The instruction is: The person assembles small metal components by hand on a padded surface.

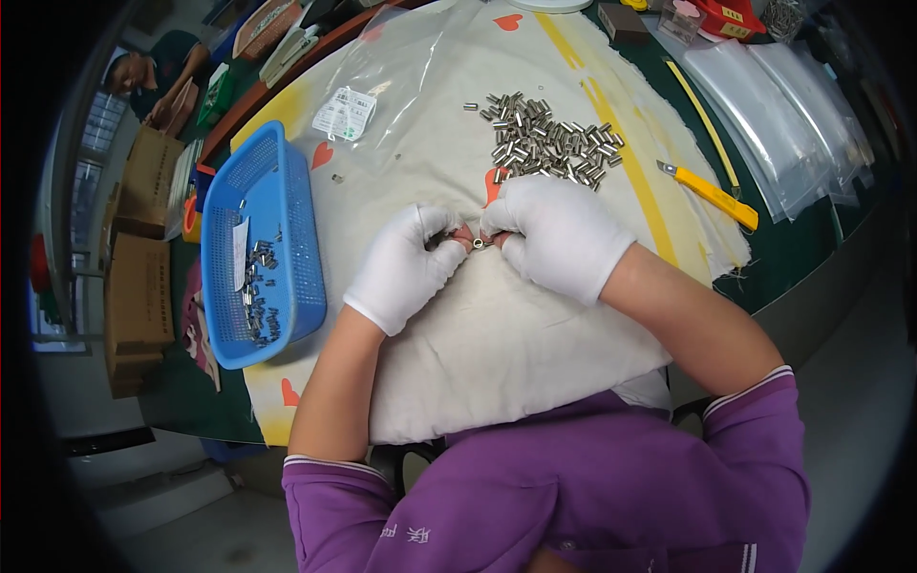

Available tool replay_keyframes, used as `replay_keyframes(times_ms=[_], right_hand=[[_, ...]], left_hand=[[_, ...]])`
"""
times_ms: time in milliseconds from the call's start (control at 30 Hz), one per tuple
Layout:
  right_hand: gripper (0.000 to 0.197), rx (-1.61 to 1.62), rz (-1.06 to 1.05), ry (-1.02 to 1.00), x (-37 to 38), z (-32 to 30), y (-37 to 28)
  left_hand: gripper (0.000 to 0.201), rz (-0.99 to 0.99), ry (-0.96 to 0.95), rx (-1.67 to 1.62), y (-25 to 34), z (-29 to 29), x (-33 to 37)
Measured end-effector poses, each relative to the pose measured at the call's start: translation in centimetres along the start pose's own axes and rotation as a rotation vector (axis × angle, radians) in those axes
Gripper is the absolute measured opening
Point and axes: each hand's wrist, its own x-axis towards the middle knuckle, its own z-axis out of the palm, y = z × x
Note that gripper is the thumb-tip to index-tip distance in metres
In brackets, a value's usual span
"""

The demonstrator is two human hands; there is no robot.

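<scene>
Both hands work in white gloves with bare fingertips exposed. The left hand (403, 269) and the right hand (565, 237) meet over the pale cloth (516, 368), thumb and forefinger of each pinching one small metal piece (479, 244) between them, its round opening facing up. The other fingers are curled in; their exact placing cannot be told.

Progress: judged partway. A large heap of metal cylinders (549, 141) lies on the cloth beyond the right hand. A smaller batch of metal pieces (260, 286) sits in the blue basket (310, 286) at left. Which group is finished is not confirmed; the heap, if unhandled, leaves most of the lot outstanding. The piece in hand is judged incomplete. A yellow cutter (712, 197) lies at right, untouched
</scene>
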Motion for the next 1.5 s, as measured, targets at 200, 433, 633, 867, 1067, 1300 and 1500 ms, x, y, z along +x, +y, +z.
replay_keyframes(times_ms=[200, 433, 633, 867, 1067, 1300, 1500], right_hand=[[0.014, -0.032, 0.135, -0.079, 1.0, -0.4, -1.0], [0.011, -0.125, 0.206, -0.166, 1.9, -1.3, -2.4], [0.010, -0.033, 0.182, -0.111, 1.2, -0.2, -0.5], [0.010, -0.180, 0.086, -0.067, 0.7, -0.2, -0.8], [0.008, -0.233, 0.090, 0.005, 0.4, -0.7, -0.8], [0.009, -0.129, 0.098, 0.362, 1.4, -1.7, 1.0], [0.014, -0.029, 0.046, 0.434, 1.7, -1.6, 1.9]], left_hand=[[0.013, -0.171, -0.182, -0.035, 1.0, -1.1, 1.5], [0.011, -0.085, -0.163, 0.014, 0.8, -0.7, 1.4], [0.013, -0.150, -0.072, -0.093, 1.0, 0.0, 0.0], [0.017, 0.420, 0.029, 0.318, 1.6, 0.0, -0.4], [0.012, 0.408, -0.023, 0.480, 2.0, -0.6, -0.8], [0.009, 0.269, 0.578, 0.280, 1.0, -4.1, -1.9], [0.011, -0.170, 0.840, 0.697, -2.9, -11.0, -4.2]])
